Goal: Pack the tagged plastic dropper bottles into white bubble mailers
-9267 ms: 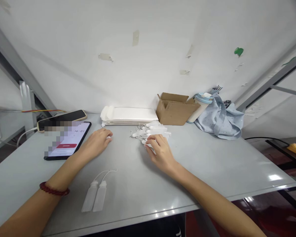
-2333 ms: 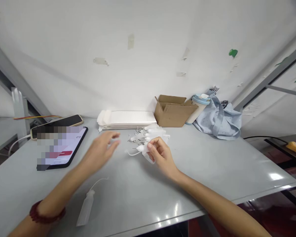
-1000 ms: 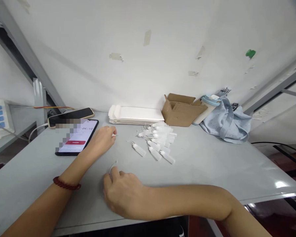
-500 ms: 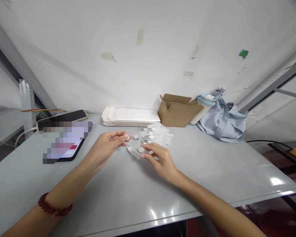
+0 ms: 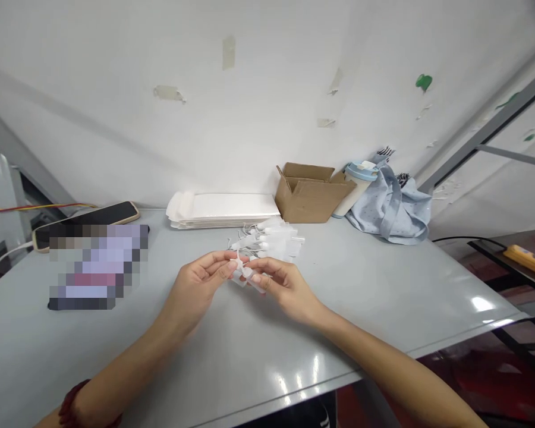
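My left hand (image 5: 203, 282) pinches a small white piece with a thin loop on it (image 5: 237, 264) between thumb and fingers. Close against it, my right hand (image 5: 289, 291) grips a small translucent white tube (image 5: 255, 280) between thumb and forefinger. The fingertips of both hands nearly meet, partly hiding the pieces. Part of another clear tube shows below the left fingertips. Just behind the hands, a pile of similar white translucent tubes with thin cords (image 5: 274, 238) lies on the grey table (image 5: 232, 356).
Flat white boxes (image 5: 232, 205) are stacked along the wall, beside an open brown cardboard box (image 5: 310, 199). A cup with a blue lid (image 5: 356, 184) and a light blue cloth bag (image 5: 390, 208) stand further right. Two phones lie at left, one dark-screened (image 5: 89, 223), one blurred out (image 5: 98, 261).
My right hand has lifted the tube from near the pile and brought it up to the piece in my left hand. The view has shifted slightly to the right.
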`<state>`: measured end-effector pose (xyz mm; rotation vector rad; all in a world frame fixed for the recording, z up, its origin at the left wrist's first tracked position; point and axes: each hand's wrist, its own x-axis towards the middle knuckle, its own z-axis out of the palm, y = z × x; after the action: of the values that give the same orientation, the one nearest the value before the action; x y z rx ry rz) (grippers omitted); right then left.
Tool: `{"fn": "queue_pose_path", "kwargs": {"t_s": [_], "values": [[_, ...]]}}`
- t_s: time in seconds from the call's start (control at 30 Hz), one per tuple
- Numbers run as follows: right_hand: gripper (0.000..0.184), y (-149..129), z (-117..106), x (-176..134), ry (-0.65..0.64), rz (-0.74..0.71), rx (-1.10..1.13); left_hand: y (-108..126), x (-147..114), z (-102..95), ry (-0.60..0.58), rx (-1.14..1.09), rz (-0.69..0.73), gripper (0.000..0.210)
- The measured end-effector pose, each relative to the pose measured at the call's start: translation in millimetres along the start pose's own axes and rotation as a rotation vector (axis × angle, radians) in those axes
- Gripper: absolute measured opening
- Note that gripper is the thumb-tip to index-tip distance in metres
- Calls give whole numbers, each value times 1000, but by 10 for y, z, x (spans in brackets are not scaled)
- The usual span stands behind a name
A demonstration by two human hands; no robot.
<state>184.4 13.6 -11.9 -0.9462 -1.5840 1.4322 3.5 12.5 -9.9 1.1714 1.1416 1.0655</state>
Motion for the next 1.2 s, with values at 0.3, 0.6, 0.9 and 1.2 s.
{"fn": "queue_pose_path", "kwargs": {"t_s": [0.3,0.6,0.9,1.2], "values": [[24,29,10,11,-12,78,209,-17,-16,40,-101,114,56,25],[30,21,-36,10,-80,137,281,88,-32,-34,-199,257,170,19],[30,-4,-48,14,-149,213,410,151,-65,-34,-291,288,199,15],[31,35,-45,2,-243,319,574,195,-63,-67,-411,293,225,12]]}}
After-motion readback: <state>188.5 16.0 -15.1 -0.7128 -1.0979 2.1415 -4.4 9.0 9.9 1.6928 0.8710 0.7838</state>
